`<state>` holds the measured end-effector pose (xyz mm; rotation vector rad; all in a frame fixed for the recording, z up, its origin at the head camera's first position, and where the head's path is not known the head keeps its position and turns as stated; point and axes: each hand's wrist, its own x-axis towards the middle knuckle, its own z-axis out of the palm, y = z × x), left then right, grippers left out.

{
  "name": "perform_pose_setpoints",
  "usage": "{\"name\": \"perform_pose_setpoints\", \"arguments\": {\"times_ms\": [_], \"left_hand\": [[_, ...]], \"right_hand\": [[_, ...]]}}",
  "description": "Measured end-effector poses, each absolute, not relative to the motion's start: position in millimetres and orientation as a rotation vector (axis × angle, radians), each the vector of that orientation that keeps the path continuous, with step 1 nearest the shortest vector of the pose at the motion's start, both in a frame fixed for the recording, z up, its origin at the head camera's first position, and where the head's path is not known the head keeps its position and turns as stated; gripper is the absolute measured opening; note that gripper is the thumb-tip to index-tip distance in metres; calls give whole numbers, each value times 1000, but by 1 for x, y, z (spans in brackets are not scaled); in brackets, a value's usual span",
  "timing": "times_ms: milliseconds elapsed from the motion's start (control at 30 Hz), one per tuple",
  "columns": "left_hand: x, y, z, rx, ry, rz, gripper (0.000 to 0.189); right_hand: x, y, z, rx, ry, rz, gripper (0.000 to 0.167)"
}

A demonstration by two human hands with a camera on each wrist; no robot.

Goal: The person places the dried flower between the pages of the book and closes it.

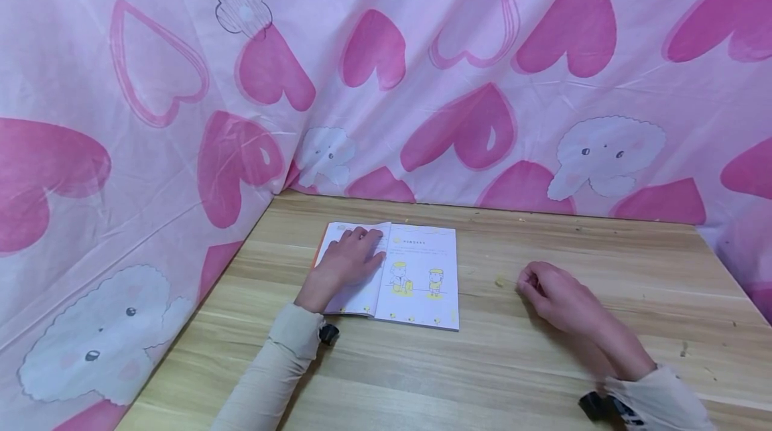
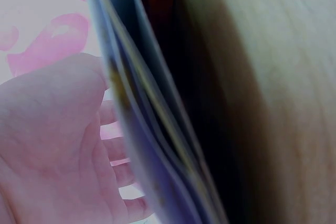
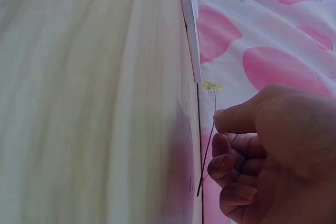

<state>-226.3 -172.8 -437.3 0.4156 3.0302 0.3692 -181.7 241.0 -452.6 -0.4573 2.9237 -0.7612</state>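
Note:
An open book (image 1: 419,310) lies on the wooden table, its right page printed with two cartoon figures in yellow and line drawing. My left hand (image 1: 350,258) rests on the left page, fingers spread and loosely bent. From the left wrist view, the page edges (image 2: 152,103) stand slightly apart, partly covering that hand's fingers. To the right of the book, my right hand (image 1: 557,293) is held just over the table. Between thumb and index finger it pinches the thin stem of a small dried flower sprig (image 3: 212,86) with a yellow head.
A pink-and-white cloth (image 1: 374,136) with hearts and fluffy animal faces hangs along the table's left and back edges. Tiny plant crumbs (image 1: 684,349) are scattered on the wooden tabletop (image 1: 482,377), mostly at the right and along the back. Both wrists carry black straps.

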Motion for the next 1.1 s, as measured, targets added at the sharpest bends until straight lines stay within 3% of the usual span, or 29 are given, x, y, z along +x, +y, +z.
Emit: {"name": "perform_pose_setpoints", "arguments": {"times_ms": [1100], "left_hand": [[-230, -175, -441, 415, 3017, 342, 54]], "right_hand": [[-202, 183, -451, -558, 2907, -893, 4]]}}
